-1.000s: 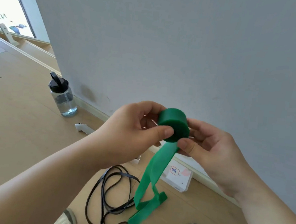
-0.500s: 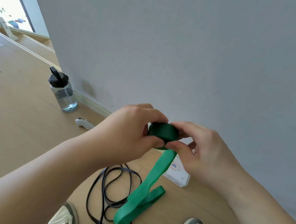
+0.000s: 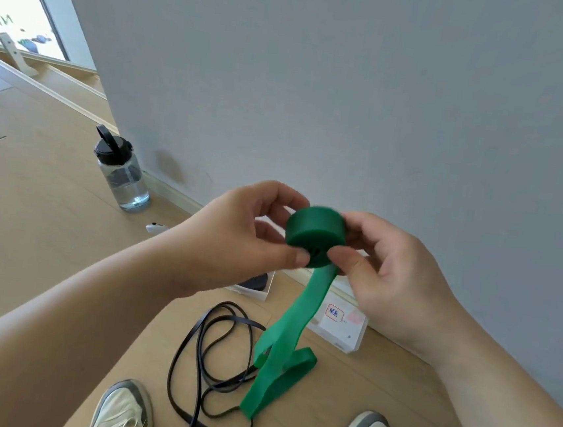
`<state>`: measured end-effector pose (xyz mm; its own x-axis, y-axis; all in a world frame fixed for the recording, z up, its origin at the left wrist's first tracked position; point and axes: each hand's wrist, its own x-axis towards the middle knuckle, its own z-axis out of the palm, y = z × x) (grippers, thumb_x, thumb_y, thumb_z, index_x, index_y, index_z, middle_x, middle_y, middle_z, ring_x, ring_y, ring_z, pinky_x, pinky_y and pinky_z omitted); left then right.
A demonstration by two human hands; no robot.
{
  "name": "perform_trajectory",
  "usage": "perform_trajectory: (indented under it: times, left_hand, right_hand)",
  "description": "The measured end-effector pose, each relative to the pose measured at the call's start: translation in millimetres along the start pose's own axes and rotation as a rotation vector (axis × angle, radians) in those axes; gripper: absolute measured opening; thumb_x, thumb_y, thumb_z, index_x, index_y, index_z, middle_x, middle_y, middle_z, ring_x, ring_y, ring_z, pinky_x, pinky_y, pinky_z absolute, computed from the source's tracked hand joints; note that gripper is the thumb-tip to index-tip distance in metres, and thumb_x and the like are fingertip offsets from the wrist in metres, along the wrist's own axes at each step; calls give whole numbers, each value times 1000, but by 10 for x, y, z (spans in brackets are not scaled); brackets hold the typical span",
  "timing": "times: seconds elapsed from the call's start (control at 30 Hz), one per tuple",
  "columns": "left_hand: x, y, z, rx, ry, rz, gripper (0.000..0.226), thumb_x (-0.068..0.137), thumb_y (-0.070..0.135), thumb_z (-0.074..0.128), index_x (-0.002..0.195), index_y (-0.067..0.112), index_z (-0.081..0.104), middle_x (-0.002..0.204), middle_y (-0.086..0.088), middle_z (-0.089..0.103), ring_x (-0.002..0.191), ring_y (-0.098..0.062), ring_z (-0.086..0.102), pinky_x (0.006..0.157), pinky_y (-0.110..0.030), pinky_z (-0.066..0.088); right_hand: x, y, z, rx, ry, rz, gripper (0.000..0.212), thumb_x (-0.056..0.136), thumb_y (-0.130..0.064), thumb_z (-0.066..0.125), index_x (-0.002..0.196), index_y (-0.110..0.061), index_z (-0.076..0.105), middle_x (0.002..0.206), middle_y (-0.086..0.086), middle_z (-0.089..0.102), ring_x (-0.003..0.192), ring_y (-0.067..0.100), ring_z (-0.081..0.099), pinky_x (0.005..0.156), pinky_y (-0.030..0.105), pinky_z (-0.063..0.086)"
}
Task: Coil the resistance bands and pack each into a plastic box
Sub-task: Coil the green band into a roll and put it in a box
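Green resistance band (image 3: pixel 315 237) sits mostly coiled between both hands, its tail hanging to the wooden floor (image 3: pixel 31 223). Left hand (image 3: pixel 236 240) and right hand (image 3: pixel 391 275) pinch the roll. Behind, a white box (image 3: pixel 345 326), seemingly plastic.

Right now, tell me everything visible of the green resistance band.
The green resistance band is a flat, rubbery-looking strip, partly wound into a puck-like coil pinched in the air between the left hand and the right hand. Its unwound tail hangs down, ending in a folded loop beside the black band on the wooden floor.
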<state>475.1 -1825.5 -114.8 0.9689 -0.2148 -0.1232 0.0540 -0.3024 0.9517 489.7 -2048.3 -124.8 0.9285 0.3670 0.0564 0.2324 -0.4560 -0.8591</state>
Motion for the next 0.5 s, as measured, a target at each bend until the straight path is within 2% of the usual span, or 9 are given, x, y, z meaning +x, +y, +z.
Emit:
perform_trajectory:
  times: [0.07,0.13,0.2,0.27,0.33,0.4,0.43,0.5]
  left_hand:
    - [-5,-15,30,284,-16,2,41,79,25,89,111,38,68,99,15,73,90,-1,73,79,-26,62]
    - [-23,-1,50,434,29,35,32,75,40,88,102,39,71,93,19,73,92,4,67,77,-19,55]
    - [-26,13,44,544,85,80,34,74,49,85,103,41,71,93,21,70,93,2,62,81,-25,54]
    - [-18,39,42,603,90,117,35,74,48,83,106,43,71,94,19,67,86,-2,59,80,-33,53]
    - [-11,56,62,559,84,139,32,74,41,85,103,39,72,90,14,67,82,-6,60,78,-36,54]
    - [-15,81,46,450,112,98,29,74,36,88,100,38,74,86,13,69,78,-6,65,77,-31,57]
    - [-18,88,24,368,127,72,29,75,34,89,100,38,74,86,15,71,77,-4,67,77,-27,58]
    - [-27,99,-14,201,140,64,30,77,30,90,102,35,76,89,15,76,82,-5,72,83,-27,60]
  right_hand:
    - [-18,-28,52,-221,-48,-56,21,99,-17,62,111,-33,67,99,-15,71,95,8,69,83,33,58]
    - [-6,-38,88,-370,-81,-130,16,95,-27,56,108,-33,63,97,-16,65,95,10,64,81,39,57]
    - [13,-46,83,-464,-76,-152,19,91,-34,51,109,-34,60,95,-16,61,91,11,60,78,41,55]
    - [10,-50,62,-520,-63,-177,21,92,-37,53,110,-34,61,93,-15,61,88,11,59,76,40,55]
    - [-4,-39,41,-403,-48,-159,19,95,-34,62,114,-34,67,97,-17,69,94,8,66,82,32,57]
    - [-8,-36,-12,-80,-61,-14,29,93,-20,73,119,-34,72,105,-17,76,104,3,71,90,23,57]
    - [-7,-27,-41,51,-82,30,35,91,-15,76,122,-33,72,109,-15,77,108,4,71,94,26,58]
    - [0,2,-73,146,-82,39,39,91,-16,76,126,-31,70,113,-8,78,112,10,72,99,38,58]
